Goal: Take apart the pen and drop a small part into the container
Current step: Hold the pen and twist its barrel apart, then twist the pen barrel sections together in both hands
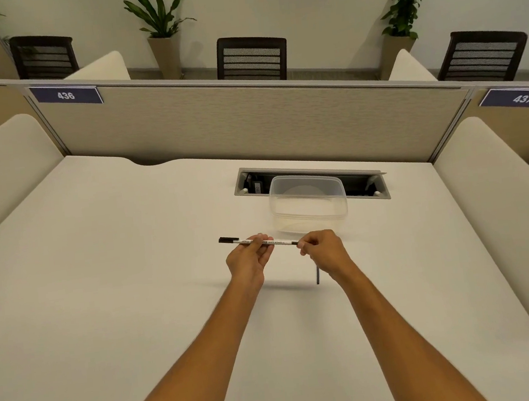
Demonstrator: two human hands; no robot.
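Note:
A slim white pen (243,241) with a black cap at its left end is held level above the desk. My left hand (249,260) pinches its middle between thumb and fingers. My right hand (322,251) grips the pen's right, dark end with curled fingers. Just beyond the hands stands a clear plastic container (309,204), open at the top and with nothing in it. A short dark stick-like part (317,275) lies on the desk under my right wrist, partly hidden.
The white desk (134,279) is bounded by padded side dividers and a grey partition (248,120) at the back. An open cable slot (310,183) lies in the desk right behind the container. Chairs and plants stand beyond the partition.

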